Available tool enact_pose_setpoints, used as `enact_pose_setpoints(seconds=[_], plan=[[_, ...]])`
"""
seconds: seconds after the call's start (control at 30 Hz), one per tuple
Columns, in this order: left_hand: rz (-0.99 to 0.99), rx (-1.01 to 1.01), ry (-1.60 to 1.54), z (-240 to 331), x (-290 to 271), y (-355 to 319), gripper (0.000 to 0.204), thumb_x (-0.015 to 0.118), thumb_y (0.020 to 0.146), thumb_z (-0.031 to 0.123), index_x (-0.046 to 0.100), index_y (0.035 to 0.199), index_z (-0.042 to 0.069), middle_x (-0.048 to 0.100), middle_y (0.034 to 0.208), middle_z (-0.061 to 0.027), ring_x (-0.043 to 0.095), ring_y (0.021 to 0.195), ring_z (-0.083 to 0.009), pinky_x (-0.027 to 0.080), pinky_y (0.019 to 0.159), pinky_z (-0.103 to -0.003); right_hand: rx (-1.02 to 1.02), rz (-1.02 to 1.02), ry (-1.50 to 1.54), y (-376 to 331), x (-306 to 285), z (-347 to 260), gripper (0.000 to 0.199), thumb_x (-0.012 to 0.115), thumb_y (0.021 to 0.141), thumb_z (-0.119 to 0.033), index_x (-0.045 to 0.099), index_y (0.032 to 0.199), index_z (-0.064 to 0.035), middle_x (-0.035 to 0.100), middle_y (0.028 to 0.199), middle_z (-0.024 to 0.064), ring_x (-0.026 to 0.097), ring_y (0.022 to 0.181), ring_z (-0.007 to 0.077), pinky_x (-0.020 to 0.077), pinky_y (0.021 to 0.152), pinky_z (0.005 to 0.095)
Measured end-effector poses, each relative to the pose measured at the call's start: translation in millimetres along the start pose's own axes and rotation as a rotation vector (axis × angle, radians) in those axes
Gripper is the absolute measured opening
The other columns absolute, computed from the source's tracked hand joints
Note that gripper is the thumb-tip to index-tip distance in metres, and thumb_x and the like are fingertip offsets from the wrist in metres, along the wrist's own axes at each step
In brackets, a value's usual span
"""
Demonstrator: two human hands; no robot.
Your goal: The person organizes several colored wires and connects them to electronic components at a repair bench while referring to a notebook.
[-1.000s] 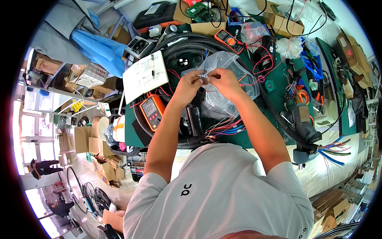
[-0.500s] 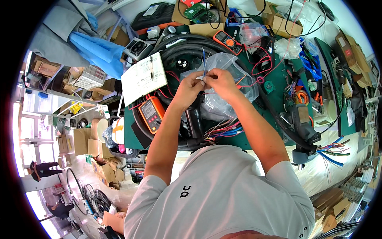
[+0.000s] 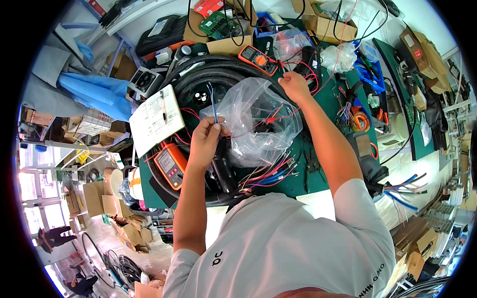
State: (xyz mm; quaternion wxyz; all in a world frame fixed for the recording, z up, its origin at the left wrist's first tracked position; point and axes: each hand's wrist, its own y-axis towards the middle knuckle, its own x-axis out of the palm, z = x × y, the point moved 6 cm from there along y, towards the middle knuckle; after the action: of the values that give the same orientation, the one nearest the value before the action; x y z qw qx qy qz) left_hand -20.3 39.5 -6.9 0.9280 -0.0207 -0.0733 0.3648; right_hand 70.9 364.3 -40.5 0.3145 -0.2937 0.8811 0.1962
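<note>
Upright between the thumb and fingers of my left hand [image 3: 205, 141] stand thin blue wires [image 3: 214, 107], their tips splayed above the grip. The left hand is just left of a clear plastic bag [image 3: 256, 121]. My right hand [image 3: 295, 87] reaches to the far side of the bench, its fingers pinched at a slim, partly red thing too small to name. Just left of those fingers lies an orange multimeter [image 3: 258, 60] with red leads. A second orange meter [image 3: 171, 166] rests left of my left forearm, below an open notebook [image 3: 158, 120] with pens on it.
Thick black cable [image 3: 181, 74] coils across the green bench [image 3: 293, 181]. Cut multicoloured wires [image 3: 273, 176] and dark pliers [image 3: 311, 166] lie near the front edge. Blue bins [image 3: 368, 74] and an orange coil [image 3: 361, 121] stand to the right. Cardboard boxes [image 3: 228, 44] line the back.
My hands, together at the wires before, have parted. The left keeps the blue wires and has come down left; the right has moved away toward the back, beside the multimeter. The view has shifted.
</note>
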Motion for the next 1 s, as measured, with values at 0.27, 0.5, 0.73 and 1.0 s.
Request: enact_pose_setpoints(seconds=[0.27,0.5,0.73,1.0], plan=[[0.058,-0.024,0.027,13.2,4.1,-2.0,0.018,0.048,0.099,0.011,0.057,0.108,-0.001,0.061,0.084,-0.0063,0.061,0.082,-0.0156,0.048,0.082,-0.030,-0.051,-0.129,-0.550,115.2,63.3,36.7,0.038,0.053,0.089,-0.025,0.057,0.111,0.0057,0.064,0.109,0.0264,0.062,0.103,0.0409,0.0484,0.089,0.0474],[0.122,-0.035,-0.081,23.4,7.6,9.7,0.024,0.047,0.099,0.010,0.055,0.117,-0.003,0.061,0.081,-0.0062,0.060,0.077,-0.0134,0.050,0.075,-0.028,0.180,-0.181,-0.648,146.4,82.4,84.5,0.044,0.054,0.090,-0.040,0.065,0.110,-0.0017,0.064,0.115,0.0212,0.060,0.111,0.0350,0.0405,0.100,0.0424],[0.192,-0.087,-0.156,15.0,10.4,19.2,0.021,0.051,0.099,0.014,0.057,0.114,0.002,0.059,0.081,-0.0046,0.058,0.073,-0.0129,0.050,0.070,-0.027,0.098,-0.153,-0.446,144.7,62.8,72.2,0.041,0.058,0.087,-0.034,0.058,0.107,0.0022,0.066,0.105,0.0235,0.062,0.101,0.0406,0.0490,0.087,0.0510],[0.216,-0.060,-0.106,16.7,7.0,22.0,0.021,0.050,0.099,0.014,0.057,0.113,0.001,0.060,0.080,-0.0037,0.059,0.071,-0.0112,0.050,0.069,-0.025,0.226,-0.226,0.180,155.6,56.6,97.6,0.032,0.060,0.085,-0.026,0.063,0.094,0.0041,0.068,0.084,0.0220,0.067,0.080,0.0356,0.0520,0.074,0.0430]])
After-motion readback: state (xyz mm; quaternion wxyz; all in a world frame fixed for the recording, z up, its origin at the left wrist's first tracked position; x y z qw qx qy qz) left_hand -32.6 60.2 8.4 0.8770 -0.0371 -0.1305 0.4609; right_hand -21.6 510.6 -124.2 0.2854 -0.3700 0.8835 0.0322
